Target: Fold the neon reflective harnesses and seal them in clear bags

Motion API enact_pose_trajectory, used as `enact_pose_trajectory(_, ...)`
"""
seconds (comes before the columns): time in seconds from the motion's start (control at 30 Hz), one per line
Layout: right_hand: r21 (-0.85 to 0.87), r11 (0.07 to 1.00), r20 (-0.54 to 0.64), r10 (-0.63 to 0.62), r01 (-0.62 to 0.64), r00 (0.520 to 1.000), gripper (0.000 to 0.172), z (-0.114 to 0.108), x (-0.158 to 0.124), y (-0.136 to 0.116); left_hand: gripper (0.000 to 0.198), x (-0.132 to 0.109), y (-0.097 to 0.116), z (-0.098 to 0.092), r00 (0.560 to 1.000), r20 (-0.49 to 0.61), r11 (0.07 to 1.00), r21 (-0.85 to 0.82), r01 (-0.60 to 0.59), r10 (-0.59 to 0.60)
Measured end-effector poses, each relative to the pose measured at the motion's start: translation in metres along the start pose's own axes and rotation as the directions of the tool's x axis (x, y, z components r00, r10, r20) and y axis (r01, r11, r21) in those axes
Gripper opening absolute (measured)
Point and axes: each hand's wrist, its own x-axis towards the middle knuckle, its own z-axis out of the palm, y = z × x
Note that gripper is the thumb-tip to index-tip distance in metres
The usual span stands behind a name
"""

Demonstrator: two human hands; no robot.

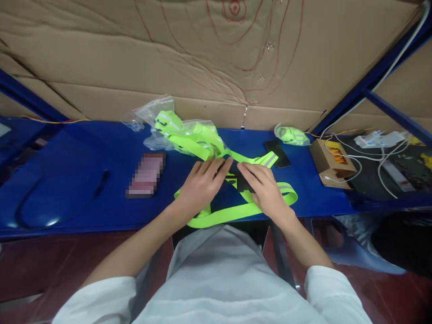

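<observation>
A neon yellow-green reflective strap harness (225,216) lies on the blue table in front of me, looped, with a black piece at its middle. My left hand (202,182) rests on the harness left of this black piece, fingers stretched out and close together. Across the gap, my right hand (265,186) lies over the black piece with its fingers extended flat. What is under both palms is hidden. Beyond my left hand is a heap of more yellow-green straps (192,135), partly in clear plastic bags (155,110).
On the blue table (84,180), a phone (146,175) with a blurred screen lies left and a dark phone (277,154) lies right. A bagged strap bundle (292,135), a cardboard box (332,164) and white cables stand further right. A black cable (101,182) curls at left.
</observation>
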Motion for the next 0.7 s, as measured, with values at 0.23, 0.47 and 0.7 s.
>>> enact_pose_trajectory(0.23,0.005,0.998,0.009,0.058,-0.058,0.998,0.081,-0.002,0.006,0.005,0.052,0.009,-0.002,-0.003,1.000,-0.001,0.998,0.049,-0.030,0.030)
enact_pose_trajectory(0.47,0.011,0.999,0.027,0.032,-0.032,0.999,0.077,-0.006,0.016,0.010,0.064,0.013,-0.003,-0.008,0.998,-0.003,0.998,0.005,-0.058,0.058)
enact_pose_trajectory(0.7,0.006,0.997,0.091,0.075,-0.076,0.993,0.060,-0.007,0.046,0.017,0.075,0.046,-0.007,-0.011,0.999,0.045,0.988,-0.155,0.014,-0.007)
